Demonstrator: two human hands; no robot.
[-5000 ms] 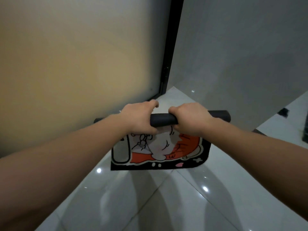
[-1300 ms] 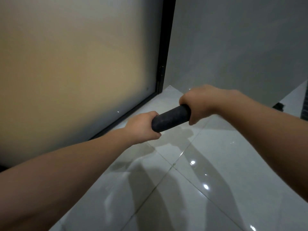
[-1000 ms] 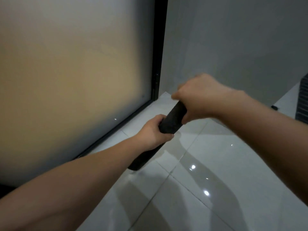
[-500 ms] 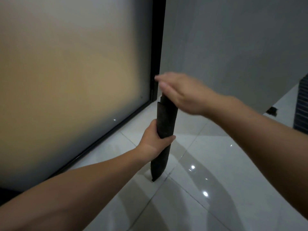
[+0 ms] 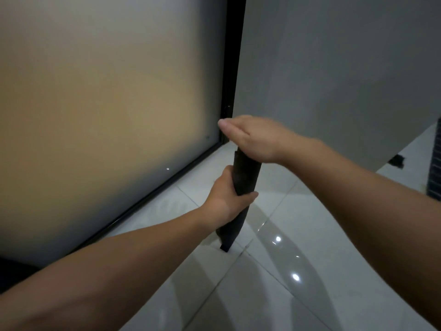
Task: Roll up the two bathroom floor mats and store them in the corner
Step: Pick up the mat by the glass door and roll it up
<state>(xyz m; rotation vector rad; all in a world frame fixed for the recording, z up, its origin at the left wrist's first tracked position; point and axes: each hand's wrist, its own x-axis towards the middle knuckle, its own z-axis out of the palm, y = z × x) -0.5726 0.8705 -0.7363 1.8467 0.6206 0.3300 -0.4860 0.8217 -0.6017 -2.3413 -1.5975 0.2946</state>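
A frosted glass panel point(image 5: 107, 111) fills the left side of the view, glowing a dull amber in the middle and fading to grey at its edges. A thin black frame point(image 5: 232, 68) runs up its right edge and along its foot, where it meets the floor.

The left forearm reaches in from the lower left. The left hand point(image 5: 228, 195) is wrapped around the rolled floor mat point(image 5: 244, 177) about midway along its length, fingers hidden behind it and thumb pressed across its front, so it is grasping the roll firmly. The mat is a dark, tight roll standing nearly upright, leaning a little with its top toward the right. Its lower end touches the glossy white tiled floor point(image 5: 274, 295) right by a grout line, near the corner where the black frame meets the grey wall but not yet against either.

The right hand point(image 5: 250, 139) lies flat over the top end of the roll, fingers straight and together, pointing left; it is not clenched, the palm simply rests on the mat's top.

Further right stands the plain grey wall point(image 5: 334, 68). At the far right edge a dark ribbed object point(image 5: 436, 161) shows only in part; what it is cannot be told.
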